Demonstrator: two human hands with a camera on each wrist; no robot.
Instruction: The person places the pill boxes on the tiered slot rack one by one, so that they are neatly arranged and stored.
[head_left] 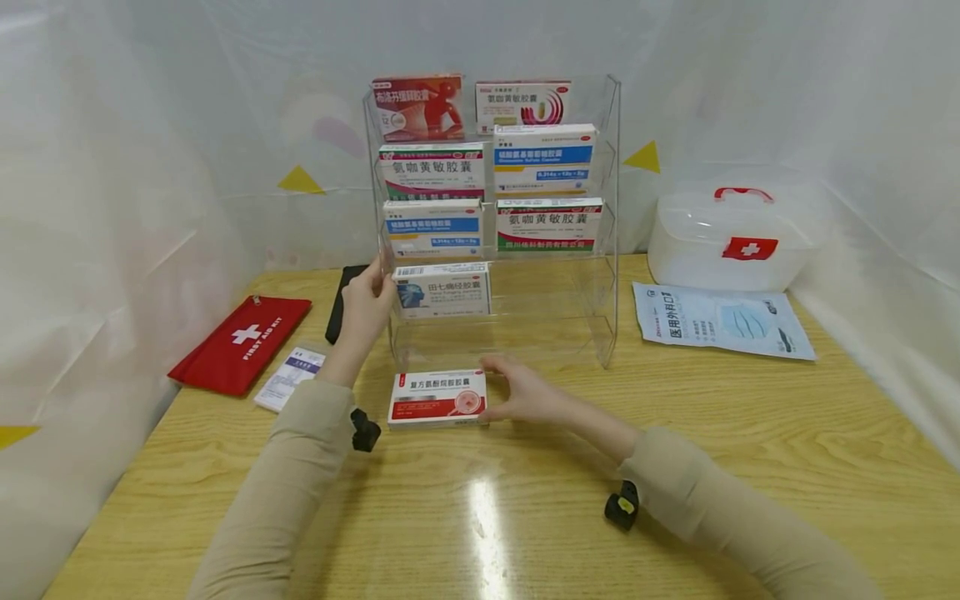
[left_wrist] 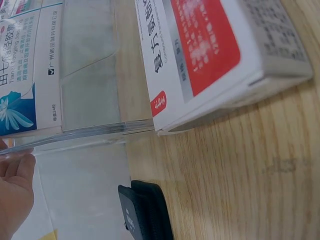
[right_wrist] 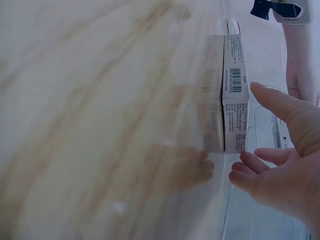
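A clear tiered rack (head_left: 611, 308) stands on the table, holding several medicine boxes. At its left side edge, my left hand (head_left: 367, 300) grips the panel between thumb and curled fingers, beside a grey-and-white box (head_left: 444, 292) on a lower tier. In the left wrist view, part of that hand (left_wrist: 17, 192) shows against the panel. A red-and-white medicine box (head_left: 437, 398) lies flat on the table before the rack. My right hand (head_left: 525, 392) is spread around its right end. In the right wrist view, thumb and fingers appear slightly apart from the box (right_wrist: 235, 95).
Left of the rack lie a red first aid pouch (head_left: 243, 343), a white-and-purple packet (head_left: 291, 379) and a black case (head_left: 341, 304). At right stand a white first aid box (head_left: 731, 237) and a blue mask packet (head_left: 723, 321). White sheeting surrounds the table (head_left: 375, 517).
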